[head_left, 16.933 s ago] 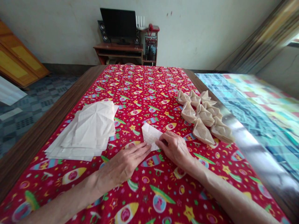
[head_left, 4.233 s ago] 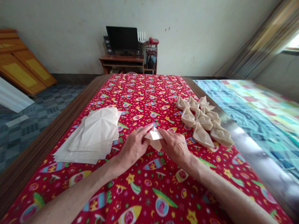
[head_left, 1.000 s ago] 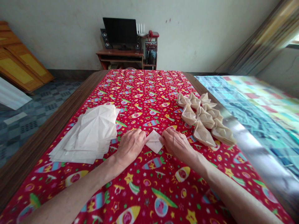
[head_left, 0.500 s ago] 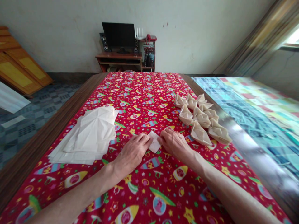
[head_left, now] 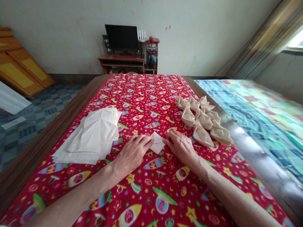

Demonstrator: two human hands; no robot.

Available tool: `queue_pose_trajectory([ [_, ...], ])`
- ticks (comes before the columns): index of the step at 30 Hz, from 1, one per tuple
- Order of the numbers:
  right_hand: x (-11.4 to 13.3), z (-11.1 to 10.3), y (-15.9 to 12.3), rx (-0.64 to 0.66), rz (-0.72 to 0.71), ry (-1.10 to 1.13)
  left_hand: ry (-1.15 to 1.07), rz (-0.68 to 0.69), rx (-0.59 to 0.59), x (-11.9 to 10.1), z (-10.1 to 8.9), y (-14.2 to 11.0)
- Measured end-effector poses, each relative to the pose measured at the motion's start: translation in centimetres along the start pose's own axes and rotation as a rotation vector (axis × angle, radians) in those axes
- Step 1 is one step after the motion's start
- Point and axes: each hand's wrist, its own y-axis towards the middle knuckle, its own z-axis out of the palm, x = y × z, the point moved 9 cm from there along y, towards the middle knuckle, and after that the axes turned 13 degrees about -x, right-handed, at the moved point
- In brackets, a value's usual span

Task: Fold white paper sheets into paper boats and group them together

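Note:
A small white folded paper (head_left: 157,143) lies diamond-shaped on the red patterned cloth, between my two hands. My left hand (head_left: 137,147) pinches its left corner, fingers together. At the right corner, my right hand (head_left: 179,144) has its thumb and fingertips on the paper's edge, the fingers curled. A stack of creased, pale paper sheets (head_left: 98,132) is to the left of my left hand. Several folded paper pieces (head_left: 203,119), beige and boat-like, stand grouped beyond my right hand.
The red cloth (head_left: 142,195) covers the middle of a brown wooden table (head_left: 78,102). A desk with a monitor (head_left: 121,39) and a red telephone (head_left: 153,40) stands against the far wall. To the right is a bed with a checkered cover (head_left: 251,101).
My right hand has shifted slightly to the right, uncovering more of the folded paper's right corner. My left hand stays at the left corner. The view has tilted a little.

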Motion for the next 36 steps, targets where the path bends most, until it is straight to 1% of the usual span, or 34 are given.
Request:
queue_pose_trajectory([
  [7, -0.4, 0.4, 0.0, 0.04, 0.018, -0.013, -0.008, -0.019, -0.04, 0.7, -0.2, -1.4],
  [10, -0.2, 0.3, 0.0, 0.014, 0.012, -0.004, -0.064, -0.042, -0.087, 0.9, -0.6, -1.7],
  [12, 0.3, 0.2, 0.0, -0.005, -0.011, -0.002, -0.135, -0.075, -0.137, 1.2, -0.8, -1.7],
  [14, 1.4, 0.1, -0.1, -0.008, -0.072, -0.014, -0.214, -0.13, -0.195, 1.7, -0.9, -1.5],
  [16, 2.8, 0.0, -0.3, 0.0, -0.171, -0.012, -0.273, -0.205, -0.254, 2.4, -1.0, -1.2],
  [18, 3.9, 0.1, -0.6, 0.016, -0.263, 0.028, -0.288, -0.28, -0.285, 3.1, -0.9, -0.7],
  [21, 4.3, 0.2, -0.7, 0.024, -0.294, 0.102, -0.231, -0.354, -0.254, 3.7, -0.3, 0.1],
  [23, 4.2, 0.1, -0.6, 0.018, -0.289, 0.116, -0.18, -0.376, -0.216, 3.9, 0.2, 0.7],
  [25, 4.4, 0.0, -0.6, 0.02, -0.299, 0.11, -0.179, -0.394, -0.185, 4.2, 0.7, 1.2],
  [28, 4.7, -0.5, -0.5, -0.015, -0.29, 0.096, -0.278, -0.433, -0.164, 4.6, 1.2, 1.8],
  [32, 5.0, -1.3, -0.3, -0.112, -0.21, 0.045, -0.43, -0.455, -0.15, 4.4, 1.1, 2.5],
  [34, 5.3, -1.3, -0.3, -0.125, -0.181, 0.007, -0.475, -0.476, -0.168, 4.4, 0.7, 2.7],
  [36, 5.5, -1.4, -0.4, -0.136, -0.163, -0.001, -0.512, -0.471, -0.212, 4.2, 0.1, 2.9],
])
